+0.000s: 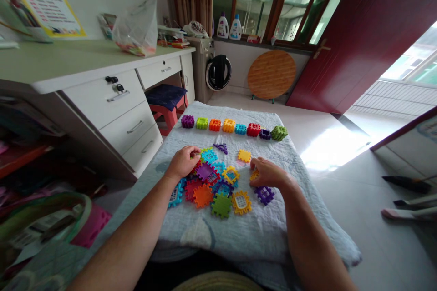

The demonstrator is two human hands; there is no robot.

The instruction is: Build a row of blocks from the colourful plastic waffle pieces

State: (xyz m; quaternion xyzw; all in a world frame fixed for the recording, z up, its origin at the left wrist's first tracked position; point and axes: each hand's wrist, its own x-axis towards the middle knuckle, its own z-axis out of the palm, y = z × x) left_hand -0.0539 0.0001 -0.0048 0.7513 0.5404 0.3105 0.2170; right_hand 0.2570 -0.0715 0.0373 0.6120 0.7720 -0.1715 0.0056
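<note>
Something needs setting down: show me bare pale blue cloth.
Bare: the cloth between the nearest green square plastic tile and the near edge, and right of the right forearm. Crowded: multicoloured plastic tile heap by the left hand; far row of multicoloured plastic blocks.

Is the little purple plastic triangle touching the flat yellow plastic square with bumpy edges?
Apart. The head view shows a strip of pale blue-grey cloth between the purple triangle and the yellow square.
</note>
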